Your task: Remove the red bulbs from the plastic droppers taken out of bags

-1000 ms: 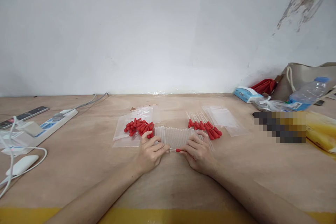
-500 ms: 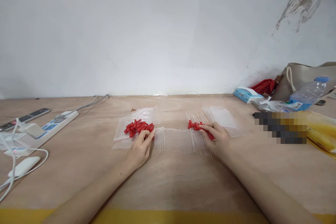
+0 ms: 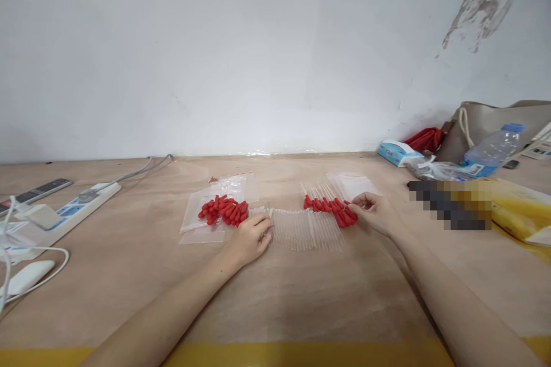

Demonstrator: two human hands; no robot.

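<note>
My left hand (image 3: 252, 239) rests with curled fingers over the left end of a row of clear, thin dropper tubes (image 3: 301, 230). Whatever lies inside those fingers is hidden. Just beyond it, a heap of red rubber bulbs (image 3: 224, 209) lies on clear plastic bags (image 3: 193, 223). At the row's right end, my right hand (image 3: 373, 212) pinches thumb and forefinger at the end of a red dropper bulb (image 3: 348, 203). Several droppers (image 3: 321, 190), red bulbs toward me and thin tubes pointing away, lie beside it. More red bulbs (image 3: 344, 218) sit just below the fingertips.
A white power strip (image 3: 86, 203) with plugs and cables stands at left, with a dark remote (image 3: 38, 194) behind. To the right are a blue tissue pack (image 3: 398, 153), a water bottle (image 3: 493, 152), yellow packaging (image 3: 512, 206) and a bag. The wall (image 3: 258, 57) bounds the back.
My left hand has moved from beside the red heap rightward onto the tubes. The right hand has drawn back to the right, uncovering red bulbs that were under its fingers.
</note>
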